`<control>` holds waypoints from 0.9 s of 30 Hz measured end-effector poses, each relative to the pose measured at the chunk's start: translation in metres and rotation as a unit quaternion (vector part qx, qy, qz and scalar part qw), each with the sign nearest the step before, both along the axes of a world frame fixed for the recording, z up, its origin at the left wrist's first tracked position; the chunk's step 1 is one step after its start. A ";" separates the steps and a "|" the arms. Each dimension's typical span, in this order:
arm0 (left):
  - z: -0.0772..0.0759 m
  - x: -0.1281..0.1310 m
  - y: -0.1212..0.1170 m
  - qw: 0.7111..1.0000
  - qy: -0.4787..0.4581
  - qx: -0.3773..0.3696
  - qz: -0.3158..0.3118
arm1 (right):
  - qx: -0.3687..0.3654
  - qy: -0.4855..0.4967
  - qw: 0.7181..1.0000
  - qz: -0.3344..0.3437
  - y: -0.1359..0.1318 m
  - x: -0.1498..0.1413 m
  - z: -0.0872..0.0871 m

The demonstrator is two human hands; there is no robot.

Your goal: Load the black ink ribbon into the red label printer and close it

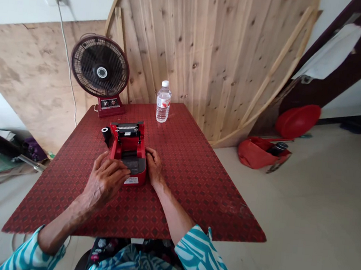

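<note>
A small red printer (136, 178) stands on the table with its lid raised, showing a black roller and a dark grey inside. My left hand (107, 176) lies over its front left corner, fingers stretched out across the edge and the grey part. Whether those fingertips pinch anything is hard to see. Along the printer's right side my right hand (153, 164) is closed on the wall, its fingers bent against it. Just left of the raised lid is a black roll (105, 134) with a white core. A white label shows on the printer's front.
The table (194, 188) has a red patterned cover. A maroon fan (100, 70) stands at its back left, and a water bottle (163, 103) at the back. A large round wooden board (202, 47) leans behind. On the floor to the right sits a red bag (252, 153).
</note>
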State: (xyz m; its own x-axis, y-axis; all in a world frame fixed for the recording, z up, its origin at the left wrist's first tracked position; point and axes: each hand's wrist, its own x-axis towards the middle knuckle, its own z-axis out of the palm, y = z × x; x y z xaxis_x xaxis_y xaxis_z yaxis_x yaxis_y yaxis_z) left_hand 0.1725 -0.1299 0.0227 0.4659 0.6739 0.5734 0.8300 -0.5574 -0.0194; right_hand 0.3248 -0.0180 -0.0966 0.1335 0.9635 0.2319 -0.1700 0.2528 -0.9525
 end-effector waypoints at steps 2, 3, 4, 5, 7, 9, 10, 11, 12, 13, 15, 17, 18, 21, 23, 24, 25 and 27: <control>-0.004 0.001 -0.003 1.000 0.000 0.015 -0.003 | -0.010 0.013 1.000 0.004 0.000 0.000 0.000; -0.006 0.001 -0.005 1.000 -0.003 0.020 -0.001 | -0.020 0.022 1.000 0.005 0.002 -0.001 0.002; -0.008 0.001 -0.007 1.000 -0.007 0.023 0.002 | -0.028 0.031 0.999 0.005 0.006 -0.002 0.005; -0.010 0.002 -0.008 1.000 -0.014 0.024 0.007 | -0.035 0.040 0.999 0.003 0.011 -0.002 0.010; -0.013 0.003 -0.010 0.999 -0.029 0.023 0.018 | -0.036 0.053 0.998 0.001 0.026 -0.004 0.025; -0.016 0.004 -0.012 0.999 -0.040 0.020 0.024 | -0.024 0.065 0.998 0.006 0.043 -0.006 0.047; -0.017 0.005 -0.012 0.999 -0.043 0.019 0.026 | -0.011 0.069 0.997 0.014 0.050 -0.006 0.058; -0.018 0.005 -0.012 0.998 -0.047 0.020 0.027 | -0.001 0.069 0.997 0.027 0.055 -0.006 0.068; -0.019 0.005 -0.013 0.998 -0.051 0.021 0.027 | 0.006 0.066 0.997 0.044 0.058 -0.006 0.076; -0.020 0.005 -0.013 0.998 -0.054 0.022 0.028 | 0.012 0.061 0.996 0.058 0.058 -0.005 0.082; -0.021 0.005 -0.013 0.998 -0.059 0.023 0.029 | 0.021 0.045 0.996 0.072 0.052 -0.003 0.087; -0.023 0.004 -0.013 0.998 -0.059 0.025 0.027 | 0.033 0.022 0.998 0.058 0.038 0.001 0.083; -0.023 0.004 -0.013 0.998 -0.059 0.025 0.026 | 0.038 0.010 0.998 0.045 0.030 0.002 0.078; -0.025 0.005 -0.013 0.998 -0.058 0.030 0.020 | 0.034 0.006 0.999 0.017 0.007 0.005 0.063; -0.025 0.005 -0.014 0.998 -0.059 0.029 0.019 | 0.011 0.034 0.999 0.026 -0.004 0.005 0.056; -0.026 0.004 -0.014 0.998 -0.059 0.026 0.017 | -0.002 0.050 0.998 0.036 -0.007 0.004 0.053; -0.026 0.002 -0.013 0.998 -0.061 0.022 0.014 | -0.013 0.064 0.997 0.046 -0.009 0.003 0.052; -0.025 -0.004 -0.011 0.997 -0.071 0.010 0.002 | -0.029 0.081 0.994 0.061 -0.012 0.002 0.051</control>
State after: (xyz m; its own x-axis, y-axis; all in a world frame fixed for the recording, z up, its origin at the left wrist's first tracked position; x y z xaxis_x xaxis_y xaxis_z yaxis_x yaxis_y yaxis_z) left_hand 0.1686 -0.1407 -0.0025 0.3766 0.6631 0.6469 0.8279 -0.5543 0.0862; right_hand 0.3265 -0.0298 -0.0456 0.0462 0.9861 0.1597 -0.3487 0.1658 -0.9225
